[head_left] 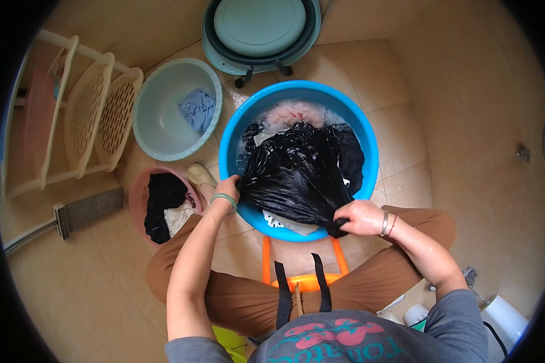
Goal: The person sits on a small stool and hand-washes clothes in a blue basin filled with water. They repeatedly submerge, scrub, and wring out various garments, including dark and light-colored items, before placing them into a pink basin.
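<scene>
A large blue basin (369,136) stands in front of me, holding soapy water and laundry. Across it stretches a glossy, wet black garment (297,175); its exact cut does not show. My left hand (227,190), with a green bangle at the wrist, is closed on the garment's left edge by the basin rim. Gathered fabric at the lower right is gripped in my right hand (362,218), over the near right rim. Pinkish cloth (293,113) lies among suds at the far side. Dark cloth (350,154) and a pale piece (290,224) show around the black one.
Left of the blue basin are a pale green basin (157,115) with a blue cloth (198,110) and a pink basin (140,187) with clothes. A folded tub (260,24) leans behind. A rack (118,115) and floor squeegee (91,213) stand left; an orange stool (309,282) is between my legs.
</scene>
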Demonstrator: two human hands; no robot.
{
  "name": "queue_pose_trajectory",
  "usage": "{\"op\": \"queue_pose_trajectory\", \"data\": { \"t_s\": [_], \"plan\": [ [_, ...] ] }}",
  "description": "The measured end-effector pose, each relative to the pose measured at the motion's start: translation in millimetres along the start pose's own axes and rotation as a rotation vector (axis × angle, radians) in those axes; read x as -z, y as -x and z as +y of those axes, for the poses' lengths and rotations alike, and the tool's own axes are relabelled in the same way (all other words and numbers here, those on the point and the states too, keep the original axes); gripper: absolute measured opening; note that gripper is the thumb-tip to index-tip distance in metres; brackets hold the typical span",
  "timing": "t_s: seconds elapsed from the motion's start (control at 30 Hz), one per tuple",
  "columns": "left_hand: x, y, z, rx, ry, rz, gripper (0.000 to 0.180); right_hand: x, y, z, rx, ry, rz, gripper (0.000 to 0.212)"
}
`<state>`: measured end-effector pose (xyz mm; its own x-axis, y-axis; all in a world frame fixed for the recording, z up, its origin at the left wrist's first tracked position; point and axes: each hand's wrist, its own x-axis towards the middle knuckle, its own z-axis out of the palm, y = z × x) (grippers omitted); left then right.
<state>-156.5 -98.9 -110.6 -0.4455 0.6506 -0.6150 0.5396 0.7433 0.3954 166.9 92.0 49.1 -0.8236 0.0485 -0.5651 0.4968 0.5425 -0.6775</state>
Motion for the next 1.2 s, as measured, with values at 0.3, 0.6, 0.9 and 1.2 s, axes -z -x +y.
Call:
{"op": "queue_pose_trajectory", "data": {
  "t_s": [0.3,0.6,0.9,1.2],
  "plan": [
    [40,-9,38,0.067,1.277,-0.012,0.04,-32,-6,1,0.022,0.189,-0.215,0.038],
    [121,116,208,-0.617,0.872,-0.436,0.032,72,-45,-33,0.399,0.061,0.54,0.067],
    [121,106,168,-0.645,-0.102,0.061,0.048,98,-13,-40,0.338,-0.498,0.894,0.017],
    [47,129,164,-0.409,1.022,-0.547,0.054,78,4,-22,0.303,-0.42,0.502,0.024]
  ]
}}
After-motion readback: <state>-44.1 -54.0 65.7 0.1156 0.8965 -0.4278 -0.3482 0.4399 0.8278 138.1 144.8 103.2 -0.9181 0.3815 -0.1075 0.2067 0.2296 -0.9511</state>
